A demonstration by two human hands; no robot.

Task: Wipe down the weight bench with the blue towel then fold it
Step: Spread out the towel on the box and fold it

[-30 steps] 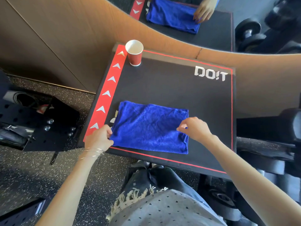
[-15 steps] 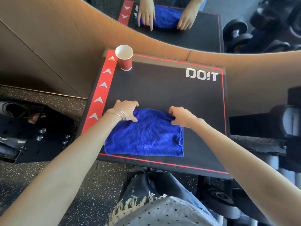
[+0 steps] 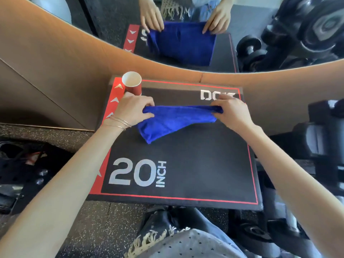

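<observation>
Left hand [image 3: 133,110] pinches the left end of the blue towel [image 3: 175,121]. Right hand [image 3: 230,112] grips the right end, fingers curled over the cloth. The towel's long axis runs left to right, its upper edge stretched between the hands. One loose corner droops toward the person onto the weight bench [image 3: 195,164]. The towel is over the far half of the bench top (black pad, red border, "20 INCH" marking). A red paper cup [image 3: 132,84] stands upright at the far-left corner, just beside the left hand. Speckled floor [image 3: 93,220] below; mirror [image 3: 186,15] on the wall behind. Half a second ago the towel lay flat near the near edge; it is now lifted and farther away.
</observation>
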